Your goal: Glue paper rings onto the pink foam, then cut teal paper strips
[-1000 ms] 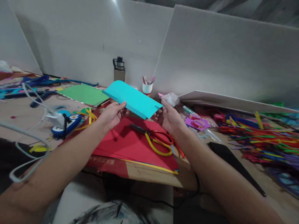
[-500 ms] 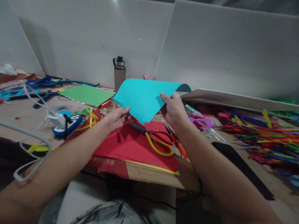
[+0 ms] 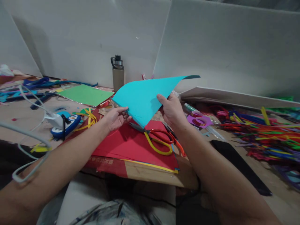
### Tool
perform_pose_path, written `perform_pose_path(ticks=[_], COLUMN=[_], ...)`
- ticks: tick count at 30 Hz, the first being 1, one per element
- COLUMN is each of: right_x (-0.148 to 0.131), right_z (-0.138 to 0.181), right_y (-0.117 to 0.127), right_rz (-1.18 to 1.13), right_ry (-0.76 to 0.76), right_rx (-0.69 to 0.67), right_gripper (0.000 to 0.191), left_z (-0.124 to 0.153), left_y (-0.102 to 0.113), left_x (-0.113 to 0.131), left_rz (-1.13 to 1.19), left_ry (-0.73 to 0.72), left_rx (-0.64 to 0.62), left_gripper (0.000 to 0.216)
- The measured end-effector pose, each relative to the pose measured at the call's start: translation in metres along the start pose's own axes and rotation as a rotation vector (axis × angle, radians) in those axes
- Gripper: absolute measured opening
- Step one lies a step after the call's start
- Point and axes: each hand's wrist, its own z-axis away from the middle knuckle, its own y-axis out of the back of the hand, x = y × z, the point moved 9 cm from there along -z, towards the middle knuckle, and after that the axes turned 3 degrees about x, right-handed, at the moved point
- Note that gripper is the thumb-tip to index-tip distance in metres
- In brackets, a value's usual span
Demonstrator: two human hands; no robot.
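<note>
A turquoise stack of paper sheets [image 3: 140, 97] is held up over the worktable, its far right corner curling upward. My right hand [image 3: 172, 107] pinches its right edge, thumb on top and fingers underneath. At the near left edge, my left hand [image 3: 118, 118] is closed on the paper between thumb and fingers; its fingertips are partly hidden. Below lie red paper sheets [image 3: 114, 143], with yellow and blue edges showing under them. Scissors [image 3: 161, 142] with one red and one yellow handle rest on the red sheets, blades pointing toward my left hand.
A green sheet [image 3: 86, 94] and a drink bottle [image 3: 118, 76] stand farther back. To the left are a charger with a white cable [image 3: 53, 120] and yellow strips [image 3: 90, 118]. A black phone-like slab [image 3: 239, 165], tape rolls [image 3: 199, 120] and many coloured strips [image 3: 269, 137] lie right.
The paper's far right corner has swung up and outward, less curled than before. Its near layers, fanned apart earlier, now look more even. Both hands stay at its edges.
</note>
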Motion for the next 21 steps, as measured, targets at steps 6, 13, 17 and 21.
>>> perform_pose_path(ticks=[6,13,17,21], right_x=[-0.002,0.025,0.038,0.041], right_z=[0.000,-0.002,0.007,0.017], right_y=[0.001,0.006,0.010,0.012], right_rz=[-0.031,-0.096,-0.174,-0.176], right_ry=[0.022,-0.123,-0.227,-0.297], right_rx=[-0.013,0.052,0.133,0.170], right_gripper=[0.023,0.026,0.031,0.024], left_z=[-0.003,-0.002,0.003,0.007], left_y=[0.003,0.011,0.009,0.007], left_x=[-0.001,0.009,0.014,0.017], left_rz=[-0.050,-0.087,-0.111,-0.120], left_ry=[-0.003,-0.125,-0.177,-0.203], left_rx=[0.005,0.086,0.087,0.076], left_gripper=[0.014,0.008,0.008,0.007])
